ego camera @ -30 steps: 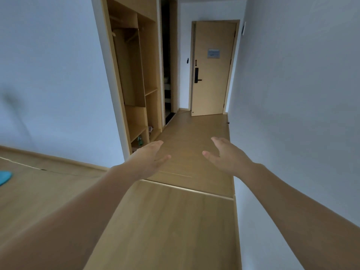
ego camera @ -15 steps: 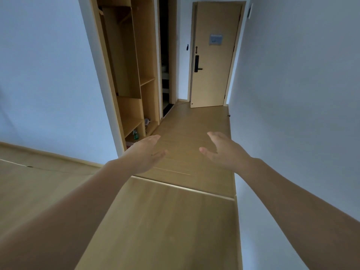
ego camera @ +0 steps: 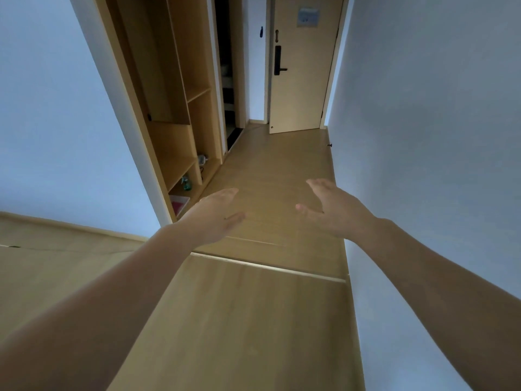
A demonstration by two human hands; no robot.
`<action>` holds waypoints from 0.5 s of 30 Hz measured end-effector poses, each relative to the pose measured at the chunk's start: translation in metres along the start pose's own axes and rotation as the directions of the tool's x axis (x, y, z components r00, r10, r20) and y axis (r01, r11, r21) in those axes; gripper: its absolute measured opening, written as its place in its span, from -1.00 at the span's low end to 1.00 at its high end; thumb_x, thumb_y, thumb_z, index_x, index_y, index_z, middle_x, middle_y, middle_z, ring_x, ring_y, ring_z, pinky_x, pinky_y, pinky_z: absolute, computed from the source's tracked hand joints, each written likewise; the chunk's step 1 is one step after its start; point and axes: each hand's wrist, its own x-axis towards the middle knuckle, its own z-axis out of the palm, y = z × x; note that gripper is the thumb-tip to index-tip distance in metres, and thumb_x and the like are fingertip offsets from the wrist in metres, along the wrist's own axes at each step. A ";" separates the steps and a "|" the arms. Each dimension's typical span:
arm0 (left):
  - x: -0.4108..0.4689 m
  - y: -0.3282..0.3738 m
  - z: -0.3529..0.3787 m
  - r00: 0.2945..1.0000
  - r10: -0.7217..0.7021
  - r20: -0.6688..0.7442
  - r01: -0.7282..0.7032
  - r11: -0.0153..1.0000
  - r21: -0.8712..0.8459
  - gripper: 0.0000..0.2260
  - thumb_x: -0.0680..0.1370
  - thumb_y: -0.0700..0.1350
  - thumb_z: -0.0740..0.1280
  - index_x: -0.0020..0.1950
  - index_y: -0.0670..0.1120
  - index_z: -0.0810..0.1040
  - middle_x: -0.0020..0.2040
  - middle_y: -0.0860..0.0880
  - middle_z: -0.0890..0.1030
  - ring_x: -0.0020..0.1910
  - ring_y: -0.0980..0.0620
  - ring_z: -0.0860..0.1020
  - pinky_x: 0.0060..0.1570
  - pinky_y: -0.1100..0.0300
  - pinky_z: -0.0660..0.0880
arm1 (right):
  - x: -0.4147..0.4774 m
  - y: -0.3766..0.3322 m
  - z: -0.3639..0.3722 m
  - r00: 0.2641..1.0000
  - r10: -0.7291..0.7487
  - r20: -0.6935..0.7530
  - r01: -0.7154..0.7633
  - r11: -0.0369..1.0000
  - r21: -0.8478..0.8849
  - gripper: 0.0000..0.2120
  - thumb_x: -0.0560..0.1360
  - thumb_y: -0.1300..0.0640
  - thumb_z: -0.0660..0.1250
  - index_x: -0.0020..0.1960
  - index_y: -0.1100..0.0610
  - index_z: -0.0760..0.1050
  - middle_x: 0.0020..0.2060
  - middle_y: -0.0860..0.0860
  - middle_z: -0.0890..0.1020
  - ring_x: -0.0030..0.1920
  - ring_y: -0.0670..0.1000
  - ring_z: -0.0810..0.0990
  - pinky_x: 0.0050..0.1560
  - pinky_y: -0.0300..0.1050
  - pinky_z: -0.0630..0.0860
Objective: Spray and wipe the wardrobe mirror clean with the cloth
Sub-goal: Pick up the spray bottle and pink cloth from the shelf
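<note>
Reaching forward mid-frame, the left hand and right hand are empty, fingers straight. Task seems not begun: a green spray bottle sits low in the light-wood open wardrobe, left of centre; cloth, mirror unseen.

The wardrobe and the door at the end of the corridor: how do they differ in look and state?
The wardrobe on the left has an open front that shows its shelves; the door at the far end is shut. The door carries a dark handle and a small grey sign; the wardrobe shows neither. The wardrobe holds small things low down, such as a green bottle; the door holds nothing. Both are light wood.
</note>
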 end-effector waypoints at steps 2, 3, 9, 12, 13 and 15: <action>0.020 -0.009 0.004 1.000 0.003 0.017 -0.003 1.000 -0.005 -0.37 0.52 0.34 0.14 0.52 0.16 0.08 0.53 0.09 0.23 0.47 -0.02 0.28 0.34 0.09 0.21 | 0.019 0.009 0.006 1.000 -0.001 0.005 0.001 1.000 0.006 -0.29 0.55 -0.29 0.11 0.56 0.04 0.03 0.55 0.02 0.10 0.49 0.06 0.23 0.39 0.10 0.30; 0.030 -0.013 0.007 1.000 0.005 0.024 -0.004 1.000 -0.011 -0.37 0.51 0.35 0.14 0.52 0.16 0.08 0.52 0.09 0.23 0.46 -0.02 0.28 0.32 0.11 0.22 | 0.028 0.015 0.009 1.000 -0.003 0.011 0.003 1.000 0.009 -0.29 0.55 -0.29 0.11 0.56 0.04 0.03 0.56 0.02 0.10 0.49 0.05 0.22 0.40 0.11 0.30; 0.096 -0.026 0.039 1.000 -0.021 0.023 0.021 1.000 0.004 -0.35 0.48 0.40 0.12 0.50 0.15 0.14 0.45 0.06 0.35 0.38 -0.02 0.38 0.21 0.17 0.33 | 0.099 0.062 0.026 0.998 -0.015 0.058 0.014 1.000 0.022 -0.28 0.55 -0.30 0.12 0.56 0.03 0.03 0.56 0.00 0.10 0.50 0.04 0.21 0.42 0.07 0.26; 0.137 -0.028 0.053 0.998 -0.054 0.029 0.054 0.998 -0.018 -0.39 0.49 0.38 0.14 0.47 0.16 0.16 0.40 0.05 0.40 0.32 0.02 0.41 0.18 0.20 0.36 | 0.143 0.092 0.030 0.996 -0.025 0.091 0.021 0.999 0.043 -0.28 0.55 -0.27 0.15 0.57 0.03 0.02 0.56 0.01 0.09 0.51 0.05 0.18 0.42 0.03 0.22; 0.151 -0.028 0.057 0.997 -0.071 0.027 0.072 0.997 -0.029 -0.41 0.49 0.36 0.16 0.46 0.17 0.16 0.39 0.05 0.40 0.28 0.06 0.41 0.19 0.18 0.37 | 0.160 0.103 0.031 0.994 -0.028 0.106 0.023 0.999 0.048 -0.28 0.55 -0.27 0.15 0.57 0.03 0.02 0.56 0.02 0.08 0.51 0.05 0.19 0.41 0.02 0.21; 0.178 -0.027 0.062 0.995 -0.096 0.010 0.096 0.995 -0.035 -0.42 0.49 0.34 0.17 0.45 0.16 0.18 0.37 0.04 0.40 0.14 0.19 0.41 0.17 0.16 0.42 | 0.192 0.121 0.030 0.991 -0.042 0.129 0.034 0.998 0.061 -0.30 0.56 -0.24 0.16 0.57 0.03 0.02 0.56 0.02 0.08 0.51 0.05 0.18 0.42 0.00 0.19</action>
